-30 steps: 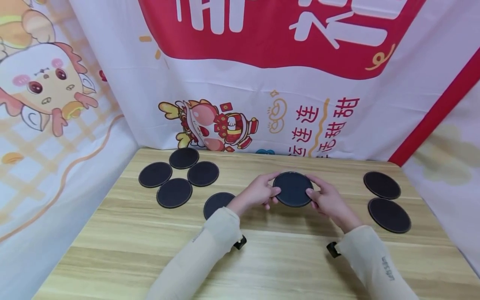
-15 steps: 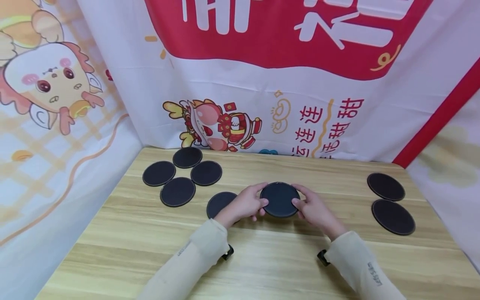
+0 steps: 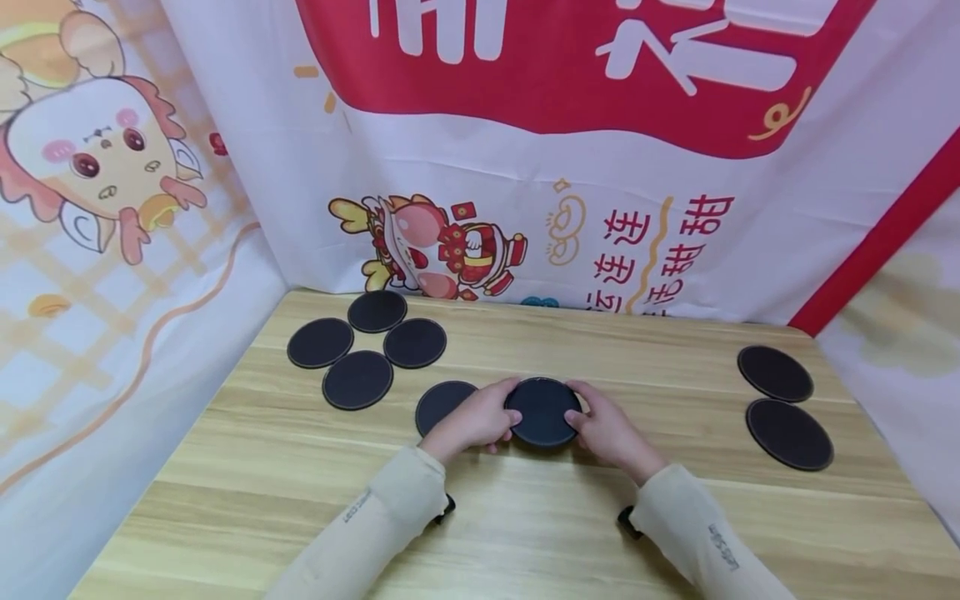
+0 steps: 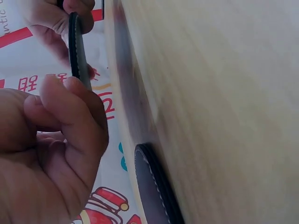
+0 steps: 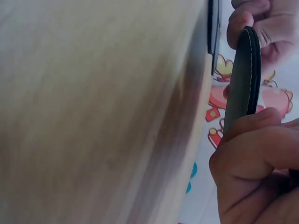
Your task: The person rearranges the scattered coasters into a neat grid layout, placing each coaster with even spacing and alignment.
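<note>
A round black coaster [image 3: 543, 412] with light stitching along its rim is held over the middle of the wooden table [image 3: 525, 517], clear of the surface. It is a disc, so it has no long axis; its flat face is tilted up toward the head camera, with the far edge raised a little above the near edge. In both wrist views it shows edge-on as a thin dark band with a stitched seam.

The left hand [image 3: 474, 418] pinches the coaster's left rim, thumb on the upper face and fingers curled beneath. The right hand [image 3: 609, 430] pinches the right rim the same way. Both arms wear pale beige sleeves [image 3: 375, 525], and a small black strap piece shows under each wrist.

Eight coasters can be counted in all. One is in the hands. One lies flat on the table just left of the left hand [image 3: 442, 405], partly covered by it; the left wrist view shows its stitched edge [image 4: 154, 186] resting on the wood. Four lie in a tight cluster at the far left of the table [image 3: 367, 350], close together, though whether their rims touch cannot be told. Two lie at the far right [image 3: 780, 400], one behind the other, well apart from the hands.

A printed cloth backdrop [image 3: 600, 167] with cartoon figures and red lettering stands behind and beside the table.
</note>
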Demonstrator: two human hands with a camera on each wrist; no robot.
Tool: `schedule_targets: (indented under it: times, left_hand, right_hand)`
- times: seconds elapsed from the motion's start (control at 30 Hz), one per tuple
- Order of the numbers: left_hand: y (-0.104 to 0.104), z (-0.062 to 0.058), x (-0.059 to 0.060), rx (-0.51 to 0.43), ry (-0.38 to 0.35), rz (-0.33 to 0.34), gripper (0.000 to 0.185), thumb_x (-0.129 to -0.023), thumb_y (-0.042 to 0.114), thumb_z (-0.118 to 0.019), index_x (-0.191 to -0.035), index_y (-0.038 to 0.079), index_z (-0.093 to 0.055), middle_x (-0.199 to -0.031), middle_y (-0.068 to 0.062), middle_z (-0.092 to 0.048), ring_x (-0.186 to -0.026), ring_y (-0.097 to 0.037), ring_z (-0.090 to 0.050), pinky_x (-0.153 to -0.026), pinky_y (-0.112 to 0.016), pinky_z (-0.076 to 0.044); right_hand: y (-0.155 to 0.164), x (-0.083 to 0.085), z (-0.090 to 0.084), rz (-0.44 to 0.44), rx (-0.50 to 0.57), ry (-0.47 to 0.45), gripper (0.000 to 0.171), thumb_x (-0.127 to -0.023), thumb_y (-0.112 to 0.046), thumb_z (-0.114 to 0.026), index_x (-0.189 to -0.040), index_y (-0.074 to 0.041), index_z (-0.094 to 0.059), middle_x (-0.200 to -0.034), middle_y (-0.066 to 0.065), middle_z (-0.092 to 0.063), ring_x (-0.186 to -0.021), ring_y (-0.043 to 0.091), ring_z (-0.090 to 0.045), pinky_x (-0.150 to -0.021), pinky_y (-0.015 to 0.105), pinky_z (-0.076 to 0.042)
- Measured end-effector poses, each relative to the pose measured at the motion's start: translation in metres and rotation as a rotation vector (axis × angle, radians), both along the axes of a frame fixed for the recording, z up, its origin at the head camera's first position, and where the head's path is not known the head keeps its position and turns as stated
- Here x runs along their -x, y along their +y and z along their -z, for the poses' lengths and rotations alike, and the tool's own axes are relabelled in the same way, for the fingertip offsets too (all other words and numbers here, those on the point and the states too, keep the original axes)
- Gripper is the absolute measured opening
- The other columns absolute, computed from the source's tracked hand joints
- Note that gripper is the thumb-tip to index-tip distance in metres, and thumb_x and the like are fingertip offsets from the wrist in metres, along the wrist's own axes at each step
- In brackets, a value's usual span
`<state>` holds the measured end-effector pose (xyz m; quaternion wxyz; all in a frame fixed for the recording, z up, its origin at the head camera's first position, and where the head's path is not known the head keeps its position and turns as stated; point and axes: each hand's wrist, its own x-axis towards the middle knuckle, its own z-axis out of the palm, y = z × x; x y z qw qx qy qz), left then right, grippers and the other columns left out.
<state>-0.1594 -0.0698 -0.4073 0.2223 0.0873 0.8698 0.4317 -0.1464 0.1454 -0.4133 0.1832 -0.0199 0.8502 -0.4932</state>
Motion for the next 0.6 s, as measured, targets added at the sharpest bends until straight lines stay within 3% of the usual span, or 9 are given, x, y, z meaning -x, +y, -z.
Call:
schedule_targets:
  times: [0.13,0.27,0.37,0.6]
  left_hand:
    - [-0.002,0.002,0.0,0.092,0.04,0.028,0.059,-0.103,0.013,-0.058,-0.158,0.012,-0.036,-0.065,-0.008,-0.064,-0.052,-0.021,-0.06,-0.049,-0.034,-0.052]
    - [-0.004,0.003,-0.001,0.153,0.049,0.033,0.06,-0.102,0.014,-0.06,-0.157,0.012,-0.037,-0.063,-0.006,-0.066,-0.051,-0.02,-0.062,-0.049,-0.032,-0.05]
    - [-0.006,0.002,-0.002,0.168,0.041,0.028,0.059,-0.101,0.013,-0.061,-0.156,0.012,-0.039,-0.062,-0.007,-0.066,-0.051,-0.021,-0.063,-0.046,-0.032,-0.049]
    - [-0.006,0.002,0.001,0.184,0.024,0.039,0.056,-0.101,0.012,-0.06,-0.154,0.013,-0.042,-0.064,-0.009,-0.067,-0.051,-0.021,-0.062,-0.044,-0.032,-0.049]
  right_hand:
    - [-0.007,-0.001,0.003,-0.008,-0.045,0.013,0.052,-0.105,-0.007,-0.051,-0.155,-0.01,-0.035,-0.056,0.005,-0.049,-0.041,0.014,-0.04,-0.038,0.025,-0.034]
    - [-0.012,-0.003,0.005,0.008,-0.056,-0.045,0.052,-0.105,-0.008,-0.053,-0.154,-0.015,-0.037,-0.058,0.01,-0.054,-0.04,0.015,-0.04,-0.037,0.025,-0.035]
    - [-0.014,-0.003,0.005,0.011,-0.041,-0.089,0.051,-0.105,-0.009,-0.054,-0.152,-0.018,-0.038,-0.06,0.012,-0.055,-0.04,0.016,-0.039,-0.036,0.026,-0.036]
    - [-0.017,0.0,0.008,-0.014,-0.081,-0.097,0.045,-0.104,-0.009,-0.055,-0.146,-0.016,-0.04,-0.064,0.016,-0.059,-0.04,0.017,-0.046,-0.035,0.027,-0.044]
